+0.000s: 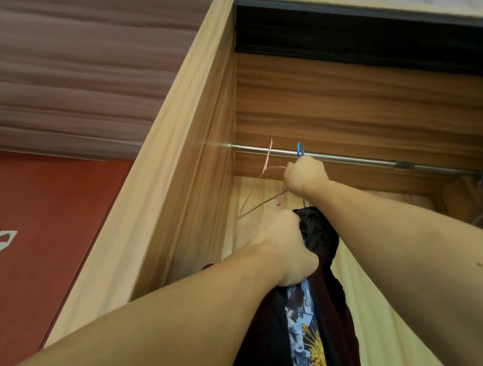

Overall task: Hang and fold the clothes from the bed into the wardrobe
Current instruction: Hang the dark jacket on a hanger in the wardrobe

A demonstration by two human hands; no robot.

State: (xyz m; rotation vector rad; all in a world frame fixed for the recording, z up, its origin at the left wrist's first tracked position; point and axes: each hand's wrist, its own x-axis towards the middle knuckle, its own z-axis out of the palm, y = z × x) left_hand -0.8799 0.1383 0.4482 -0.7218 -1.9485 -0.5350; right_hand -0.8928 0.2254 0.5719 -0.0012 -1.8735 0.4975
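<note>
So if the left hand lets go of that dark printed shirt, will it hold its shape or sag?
Likely sag: the dark printed shirt bunches in the left hand and drapes limp. Probably light; the thin blue hanger carries it.

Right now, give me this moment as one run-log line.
step: hanging | right hand: grips blue hanger, hook on rail | left hand: grips dark shirt | pink hanger: on rail, empty

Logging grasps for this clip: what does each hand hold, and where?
Right hand grips the blue hanger just below its hook, at the rail. Left hand grips the dark shirt near its top.
</note>
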